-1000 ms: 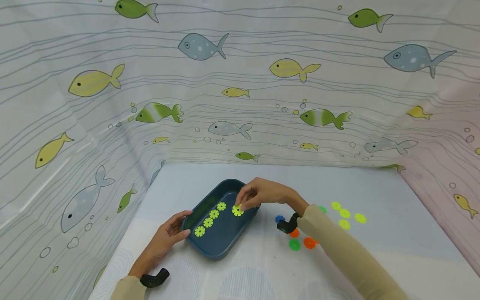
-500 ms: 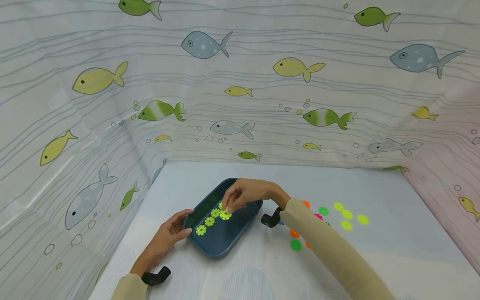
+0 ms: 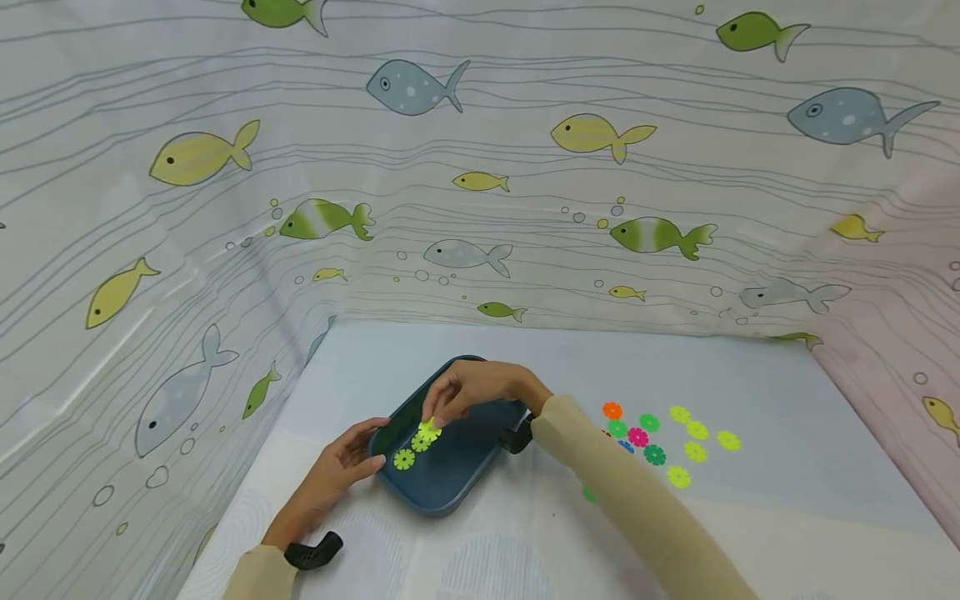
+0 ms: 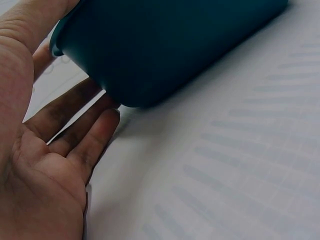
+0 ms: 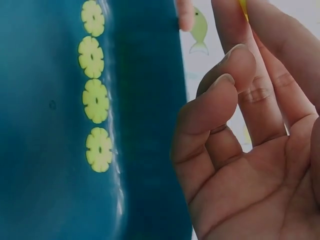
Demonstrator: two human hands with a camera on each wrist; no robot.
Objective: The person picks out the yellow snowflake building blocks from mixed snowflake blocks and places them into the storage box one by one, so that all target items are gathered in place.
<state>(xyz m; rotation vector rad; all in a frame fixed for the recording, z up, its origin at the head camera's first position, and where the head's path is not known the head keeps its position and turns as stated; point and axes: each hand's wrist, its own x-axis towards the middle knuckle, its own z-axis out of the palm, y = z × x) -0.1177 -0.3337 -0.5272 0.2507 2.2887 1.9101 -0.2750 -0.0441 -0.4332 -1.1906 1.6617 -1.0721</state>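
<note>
A dark blue rectangular tub (image 3: 447, 479) stands on the table, slanted in the head view. My left hand (image 3: 339, 467) grips its near-left end, thumb at the rim and fingers along the outer wall (image 4: 150, 55). Over the tub, my right hand (image 3: 474, 385) pinches a yellow notched plastic disc (image 3: 430, 430) between thumb and fingertips. Its yellow edge (image 5: 243, 7) shows between the fingers in the right wrist view. Several like yellow discs (image 5: 96, 101) lie in a row along the tub's floor beside one long wall. The held disc overlaps the row's far part in the head view.
Right of the tub, loose notched discs lie on the table: several yellow (image 3: 696, 451), a pink one (image 3: 637, 437), an orange one (image 3: 612, 410), and green (image 3: 655, 455) and blue ones. My right forearm crosses in front of some. A fish-printed curtain (image 3: 420, 292) surrounds the table.
My right hand has moved left across the tub, carrying the yellow disc from the open floor to over the row. More loose discs show behind the forearm. My left hand keeps its place.
</note>
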